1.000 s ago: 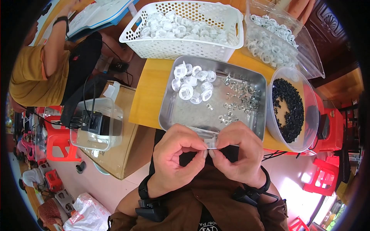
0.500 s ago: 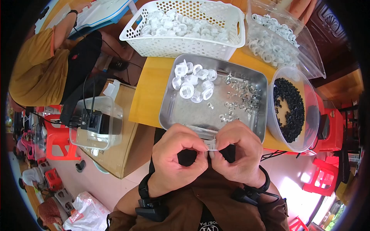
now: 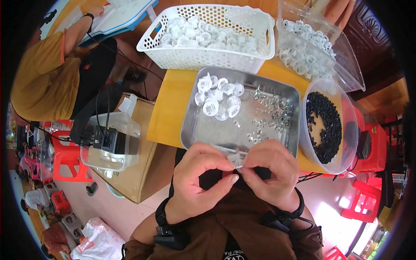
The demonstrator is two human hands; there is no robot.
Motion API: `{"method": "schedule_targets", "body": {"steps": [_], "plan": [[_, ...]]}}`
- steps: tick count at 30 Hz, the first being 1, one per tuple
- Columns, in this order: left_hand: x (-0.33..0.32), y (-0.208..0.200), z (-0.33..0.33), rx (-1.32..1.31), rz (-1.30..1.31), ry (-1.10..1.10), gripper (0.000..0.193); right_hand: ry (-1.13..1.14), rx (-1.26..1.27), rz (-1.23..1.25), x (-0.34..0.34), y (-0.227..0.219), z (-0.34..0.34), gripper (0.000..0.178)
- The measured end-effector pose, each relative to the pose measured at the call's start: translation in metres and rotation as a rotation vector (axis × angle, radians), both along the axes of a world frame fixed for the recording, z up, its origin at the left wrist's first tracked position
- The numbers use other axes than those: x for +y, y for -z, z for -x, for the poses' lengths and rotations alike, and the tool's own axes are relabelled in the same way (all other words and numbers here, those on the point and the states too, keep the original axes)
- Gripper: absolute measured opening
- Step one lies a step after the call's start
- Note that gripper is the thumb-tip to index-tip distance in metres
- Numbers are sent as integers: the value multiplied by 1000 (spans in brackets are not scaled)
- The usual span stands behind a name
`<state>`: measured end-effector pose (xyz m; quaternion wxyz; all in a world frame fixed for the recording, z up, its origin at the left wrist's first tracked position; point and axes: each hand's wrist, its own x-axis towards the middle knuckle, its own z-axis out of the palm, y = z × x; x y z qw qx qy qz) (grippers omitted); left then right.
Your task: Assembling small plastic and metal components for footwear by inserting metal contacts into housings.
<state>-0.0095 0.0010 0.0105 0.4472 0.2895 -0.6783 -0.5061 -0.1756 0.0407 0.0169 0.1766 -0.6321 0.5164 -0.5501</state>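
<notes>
A small whitish clear plastic part [image 3: 235, 159] is held between my hands, just over the near rim of a metal tray [image 3: 200, 130]. My left hand [image 3: 201, 175] is curled with its index fingertip against the part and its thumb a little apart below. On the other side, my right hand [image 3: 271, 173] pinches the part between thumb and index finger. Finer detail of the part is hidden by my fingertips. Inside the tray, several white round plastic pieces [image 3: 211, 107] lie at the left and many tiny clear bits [image 3: 277, 110] at the right.
A white perforated basket [image 3: 203, 59] of whitish parts stands behind the tray. Right of it is a clear bin [image 3: 349, 73] of rings. A round tub [image 3: 352, 130] holds small black pieces [image 3: 331, 130]. At the left, a cardboard box [image 3: 149, 173] bears a clear container [image 3: 132, 151]; a person [image 3: 43, 82] sits beyond.
My left thumb has come away from the index finger, opening a small gap. The plastic part now shows more above my fingertips. The whole view has shifted slightly.
</notes>
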Motion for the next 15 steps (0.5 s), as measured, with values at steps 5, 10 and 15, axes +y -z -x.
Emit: {"method": "schedule_targets", "body": {"steps": [5,10,15], "plan": [[-2,4,-5,-29,26,35,17,-119,39,6,4,-3,6,21],[-2,-3,-9,-28,35,38,12,-101,124,-36,3,-4,6,21],[-7,-1,-3,21,-68,29,9,-133,297,36,-3,2,5,22]]}}
